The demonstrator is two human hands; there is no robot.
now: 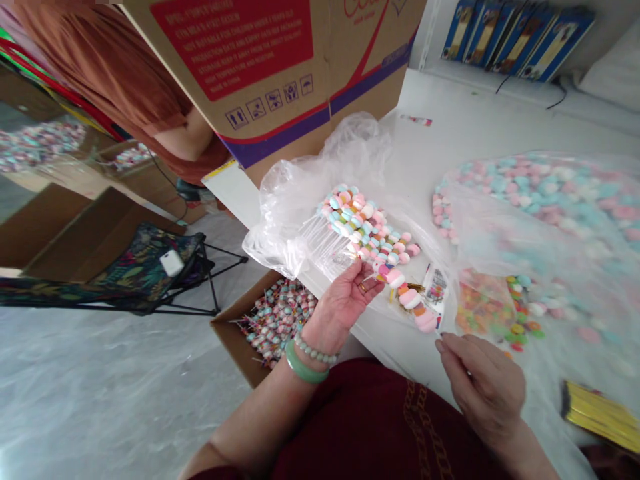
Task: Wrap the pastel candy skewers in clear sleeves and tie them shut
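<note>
As the left hand (345,300) grips one marshmallow skewer (410,299) — the right (481,380) pinches its end.

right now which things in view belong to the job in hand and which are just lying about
Likely part of the job:
candy skewer in the left hand
piled skewers
marshmallows in clear plastic
colourful candies

Probably just lying about:
white device on the patterned chair
blue folders or boxes at the back

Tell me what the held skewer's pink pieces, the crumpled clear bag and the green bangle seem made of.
Pink pieces: matte, puffy, probably marshmallow.
Clear bag: thin glossy plastic, see-through with bright creases.
Green bangle: smooth sheen, perhaps jade, glass or plastic.
</note>
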